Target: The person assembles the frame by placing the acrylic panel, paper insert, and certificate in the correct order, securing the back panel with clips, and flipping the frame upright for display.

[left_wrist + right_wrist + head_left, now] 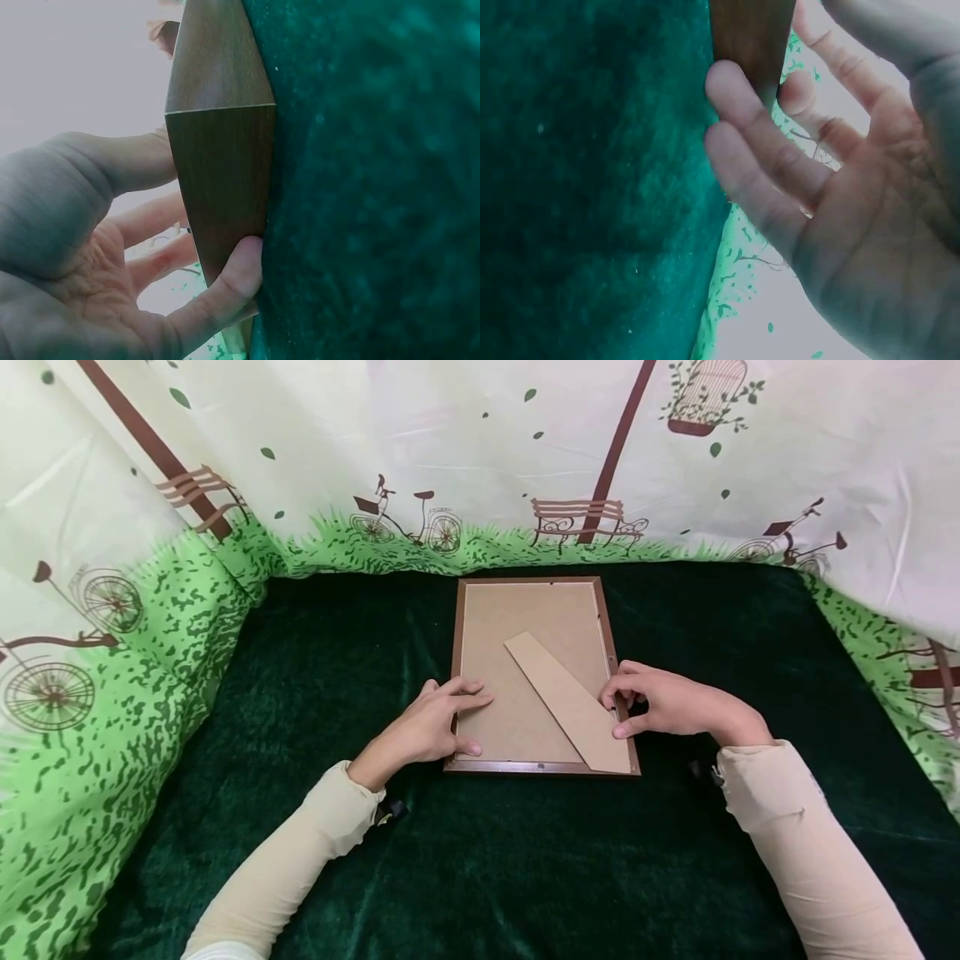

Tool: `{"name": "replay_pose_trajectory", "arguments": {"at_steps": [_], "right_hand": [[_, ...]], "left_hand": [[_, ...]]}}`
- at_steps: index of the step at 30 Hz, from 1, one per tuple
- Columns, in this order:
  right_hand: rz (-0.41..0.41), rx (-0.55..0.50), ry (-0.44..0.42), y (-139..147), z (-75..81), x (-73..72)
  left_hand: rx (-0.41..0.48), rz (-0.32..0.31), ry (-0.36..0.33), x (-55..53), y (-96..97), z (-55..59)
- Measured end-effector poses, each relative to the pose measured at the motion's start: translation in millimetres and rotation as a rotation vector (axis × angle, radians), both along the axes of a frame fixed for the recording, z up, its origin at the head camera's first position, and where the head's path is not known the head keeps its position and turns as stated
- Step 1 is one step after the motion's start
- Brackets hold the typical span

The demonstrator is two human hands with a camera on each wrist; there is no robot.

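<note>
Green cloth [337, 677] bears a brown frame [502, 767] holding a beige board [506, 681]

Near-side room, flap [568, 702] crossing frame [517, 767], curtain [465, 435] behind

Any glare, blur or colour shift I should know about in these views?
Head: picture frame clear, faint sheen on its near edge; left wrist: backdrop blown nearly white, cloth tinted teal and soft; right wrist: same tint, backdrop washed out.
</note>
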State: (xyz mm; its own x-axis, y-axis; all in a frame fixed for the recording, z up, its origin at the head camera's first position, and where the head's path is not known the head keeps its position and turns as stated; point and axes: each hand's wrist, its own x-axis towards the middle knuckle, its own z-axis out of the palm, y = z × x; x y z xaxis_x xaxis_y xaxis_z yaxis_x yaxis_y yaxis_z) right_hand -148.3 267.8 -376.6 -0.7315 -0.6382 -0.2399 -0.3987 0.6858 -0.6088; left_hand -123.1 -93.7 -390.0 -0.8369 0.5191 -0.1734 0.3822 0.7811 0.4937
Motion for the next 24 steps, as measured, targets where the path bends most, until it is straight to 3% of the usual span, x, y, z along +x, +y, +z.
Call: {"name": "replay_pose_trajectory", "arguments": {"at_steps": [4, 11, 19, 24], "right_hand": [[0.009, 0.059, -0.03, -6.1, 3.4, -2.5], [0.07, 0.231, 0.004, -16.8, 12.5, -7.1], [0.118, 0.185, 0.027, -16.3, 6.9, -7.8], [0.023, 0.137, 0.034, -13.0, 3.1, -7.4]], "left_hand": [[-0.008, 0.004, 0.005, -0.2, -0.9, -0.3], [-0.001, -0.02, 0.02, -0.4, 0.4, -3.4], [-0.013, -0.016, 0.005, -0.7, 0.2, -2.7], [-0.007, -0.019, 0.017, -0.9, 0.1, -2.5]]}}
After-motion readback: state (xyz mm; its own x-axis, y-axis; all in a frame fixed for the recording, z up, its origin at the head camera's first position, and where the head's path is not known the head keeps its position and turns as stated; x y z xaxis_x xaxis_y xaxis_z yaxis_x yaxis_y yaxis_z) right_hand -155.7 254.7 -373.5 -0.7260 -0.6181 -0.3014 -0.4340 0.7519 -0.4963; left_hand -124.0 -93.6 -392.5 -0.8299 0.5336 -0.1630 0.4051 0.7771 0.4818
